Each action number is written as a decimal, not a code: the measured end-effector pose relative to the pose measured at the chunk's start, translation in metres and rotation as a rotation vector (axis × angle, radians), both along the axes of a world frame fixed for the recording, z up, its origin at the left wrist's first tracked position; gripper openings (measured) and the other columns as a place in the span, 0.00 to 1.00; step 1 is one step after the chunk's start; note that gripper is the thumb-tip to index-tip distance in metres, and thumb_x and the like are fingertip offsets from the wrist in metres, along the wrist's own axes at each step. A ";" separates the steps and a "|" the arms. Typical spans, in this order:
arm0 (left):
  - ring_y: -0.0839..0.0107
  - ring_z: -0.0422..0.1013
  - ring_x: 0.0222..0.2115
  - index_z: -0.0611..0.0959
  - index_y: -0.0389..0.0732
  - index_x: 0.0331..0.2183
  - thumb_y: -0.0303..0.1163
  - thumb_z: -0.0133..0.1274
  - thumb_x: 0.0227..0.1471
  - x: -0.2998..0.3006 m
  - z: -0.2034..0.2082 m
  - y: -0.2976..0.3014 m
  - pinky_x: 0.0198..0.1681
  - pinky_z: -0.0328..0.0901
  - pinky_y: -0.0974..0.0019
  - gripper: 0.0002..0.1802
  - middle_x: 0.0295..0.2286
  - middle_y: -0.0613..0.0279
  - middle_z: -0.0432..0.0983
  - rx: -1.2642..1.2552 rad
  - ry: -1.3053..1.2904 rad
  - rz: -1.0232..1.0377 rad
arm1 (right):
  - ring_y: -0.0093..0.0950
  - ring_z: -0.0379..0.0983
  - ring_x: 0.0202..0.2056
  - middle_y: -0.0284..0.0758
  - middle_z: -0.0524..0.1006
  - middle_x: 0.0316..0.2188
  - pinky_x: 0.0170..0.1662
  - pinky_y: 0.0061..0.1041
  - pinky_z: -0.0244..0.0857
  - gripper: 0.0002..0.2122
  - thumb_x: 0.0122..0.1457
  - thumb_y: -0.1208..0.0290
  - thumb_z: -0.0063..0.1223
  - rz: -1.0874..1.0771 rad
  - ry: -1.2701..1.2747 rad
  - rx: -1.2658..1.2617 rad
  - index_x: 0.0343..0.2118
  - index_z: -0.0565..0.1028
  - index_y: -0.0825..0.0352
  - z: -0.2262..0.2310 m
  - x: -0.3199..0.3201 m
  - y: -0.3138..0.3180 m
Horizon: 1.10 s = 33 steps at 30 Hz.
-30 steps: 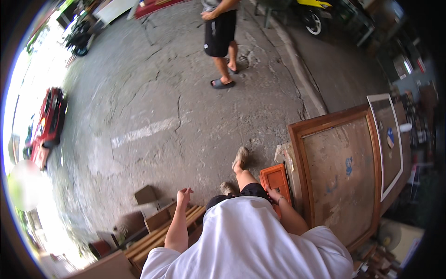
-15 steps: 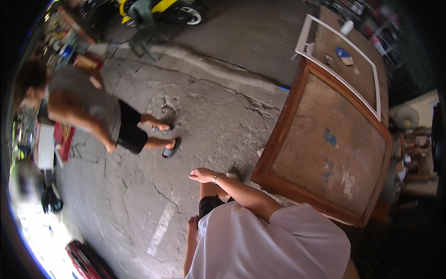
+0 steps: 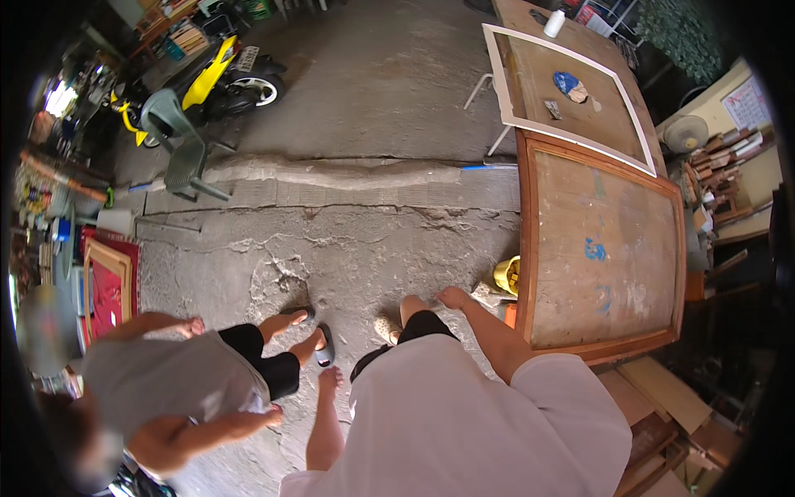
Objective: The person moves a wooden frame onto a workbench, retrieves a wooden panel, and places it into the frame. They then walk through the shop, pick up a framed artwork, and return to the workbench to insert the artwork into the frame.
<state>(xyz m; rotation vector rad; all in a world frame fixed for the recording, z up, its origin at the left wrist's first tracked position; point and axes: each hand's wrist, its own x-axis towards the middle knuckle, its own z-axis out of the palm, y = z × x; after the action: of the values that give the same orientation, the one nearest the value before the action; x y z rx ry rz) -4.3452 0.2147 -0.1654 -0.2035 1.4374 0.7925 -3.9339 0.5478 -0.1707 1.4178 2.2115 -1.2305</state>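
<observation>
My right hand (image 3: 453,298) hangs beside the brown wood-framed panel (image 3: 609,240), apart from it, with loosely bent fingers and nothing visible in them. Close to that hand, a yellow bucket (image 3: 502,277) with yellow things inside stands by the panel's left edge. Low on my left side, my left hand (image 3: 330,378) hangs over the concrete floor, small in view; its fingers look slack and I see nothing held. A white rectangular frame (image 3: 571,137) lies beyond the brown panel, around a blue and beige crumpled cloth (image 3: 570,86) and a small grey piece (image 3: 553,109).
A person (image 3: 178,385) in a grey top and black shorts is close on my left. Ahead are a raised concrete ledge (image 3: 331,176), a green plastic chair (image 3: 184,153) and a yellow motorcycle (image 3: 211,79). Wood pieces (image 3: 729,170) and a fan (image 3: 686,134) stand at right.
My view has turned. The person at left now appears lower and closer to me. My right hand has shifted right, nearer the panel, and the yellow bucket has come into view.
</observation>
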 end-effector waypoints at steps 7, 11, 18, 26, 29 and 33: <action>0.73 0.71 0.19 0.80 0.37 0.33 0.44 0.50 0.55 -0.096 0.029 0.270 0.20 0.62 0.70 0.17 0.23 0.62 0.76 0.095 0.571 -0.376 | 0.34 0.76 0.29 0.42 0.79 0.26 0.32 0.38 0.69 0.17 0.59 0.59 0.52 -0.698 0.147 -0.623 0.30 0.78 0.72 -0.041 0.003 -0.072; 0.77 0.71 0.22 0.80 0.40 0.38 0.44 0.51 0.54 -0.104 0.038 0.388 0.21 0.61 0.74 0.18 0.27 0.65 0.76 0.165 0.560 -0.425 | 0.33 0.75 0.33 0.42 0.79 0.28 0.37 0.38 0.69 0.16 0.57 0.58 0.53 -0.933 0.297 -0.769 0.34 0.79 0.68 -0.051 -0.018 -0.054; 0.77 0.70 0.21 0.81 0.41 0.35 0.43 0.51 0.57 -0.113 0.052 0.507 0.22 0.63 0.72 0.14 0.24 0.66 0.75 0.108 0.246 -0.697 | 0.32 0.75 0.32 0.43 0.79 0.33 0.38 0.35 0.68 0.30 0.53 0.42 0.44 -1.239 0.366 -0.803 0.48 0.74 0.65 -0.032 -0.062 0.219; 0.74 0.71 0.22 0.81 0.40 0.33 0.41 0.51 0.56 -0.169 0.041 0.699 0.23 0.64 0.69 0.13 0.24 0.64 0.76 0.312 0.640 -1.231 | 0.34 0.75 0.25 0.38 0.76 0.18 0.33 0.32 0.68 0.24 0.61 0.49 0.42 -1.288 0.377 -0.134 0.27 0.78 0.68 0.023 -0.070 0.512; 0.73 0.71 0.22 0.81 0.40 0.33 0.40 0.51 0.56 -0.186 0.037 0.815 0.23 0.64 0.67 0.13 0.24 0.63 0.77 0.463 0.659 -1.243 | 0.41 0.76 0.28 0.44 0.79 0.25 0.36 0.37 0.69 0.19 0.61 0.57 0.44 -1.210 0.040 0.025 0.27 0.78 0.68 0.006 -0.072 0.529; 0.68 0.73 0.25 0.82 0.38 0.31 0.38 0.52 0.54 -0.189 0.050 1.020 0.29 0.66 0.62 0.13 0.25 0.59 0.79 0.095 0.784 -1.318 | 0.41 0.77 0.35 0.49 0.78 0.38 0.42 0.36 0.71 0.19 0.61 0.55 0.45 -1.365 -0.092 -0.249 0.38 0.77 0.68 -0.011 -0.111 0.512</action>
<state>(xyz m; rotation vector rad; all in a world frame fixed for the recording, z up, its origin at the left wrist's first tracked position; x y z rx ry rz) -4.5340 1.2345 -0.1155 1.1500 1.8067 -0.2211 -4.0451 1.0595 -0.1812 2.8333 0.7406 -1.5452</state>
